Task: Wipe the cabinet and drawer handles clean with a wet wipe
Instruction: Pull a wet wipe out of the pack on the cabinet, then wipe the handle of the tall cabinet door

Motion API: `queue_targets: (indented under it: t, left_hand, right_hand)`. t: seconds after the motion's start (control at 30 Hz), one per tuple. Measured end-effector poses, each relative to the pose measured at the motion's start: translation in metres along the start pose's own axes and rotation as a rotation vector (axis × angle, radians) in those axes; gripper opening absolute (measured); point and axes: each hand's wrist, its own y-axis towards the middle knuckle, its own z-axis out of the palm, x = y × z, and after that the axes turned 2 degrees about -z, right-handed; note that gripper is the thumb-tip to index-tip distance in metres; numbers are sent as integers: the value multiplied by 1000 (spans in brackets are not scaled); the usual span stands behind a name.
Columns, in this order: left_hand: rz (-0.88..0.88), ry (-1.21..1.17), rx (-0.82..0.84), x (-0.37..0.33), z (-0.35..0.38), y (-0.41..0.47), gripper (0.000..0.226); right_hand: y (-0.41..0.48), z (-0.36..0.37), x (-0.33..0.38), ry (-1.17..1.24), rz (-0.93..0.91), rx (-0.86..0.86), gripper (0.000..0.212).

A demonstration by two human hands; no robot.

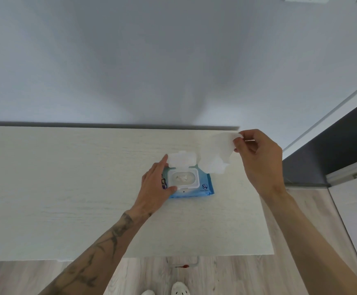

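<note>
A blue pack of wet wipes (205, 186) lies on the pale wood-grain cabinet top (66, 188), its white flip lid (181, 159) standing open. My left hand (156, 188) presses on the pack's left side, thumb on the lid frame and a finger touching the raised lid. My right hand (258, 158) hangs above and to the right of the pack, pinching the top corner of a white wet wipe (218, 154) that dangles free of the pack. A metal handle (184, 261) peeks out under the cabinet's front edge.
A grey wall (173, 60) rises behind the cabinet. To the right stand a dark countertop (332, 150) and white cabinet fronts (356, 209). Wood-look flooring (152, 275) and my white shoes (179, 289) show below, with a small red mark near the handle.
</note>
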Motion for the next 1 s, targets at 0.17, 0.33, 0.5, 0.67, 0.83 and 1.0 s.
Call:
queue_targets:
  t: [0.17,0.33,0.5,0.67,0.83,1.0]
  left_hand:
    - [153,-21,-57,11,11,-14,37]
    - [80,-46,-158,4,22,-13,16]
    - [46,-53,-232,6,34,-14,26]
    - [22,31,-281,-1,39,-17,24]
    - [24,96,-242,-3,39,-22,29]
    - [28,165,-175,-6,31,-47,43]
  right_hand:
    - [-3,-12,-1,-23,32,-15,4]
    - [-10,-12,-2,-30,39,3,3]
    - [-15,-6,-6,-8,58,32,3]
    - [-22,-3,-10,47,75,30,5]
    - [-28,-5,-13,82,72,39,5]
    - [-46,-9,-11,105,61,39,6]
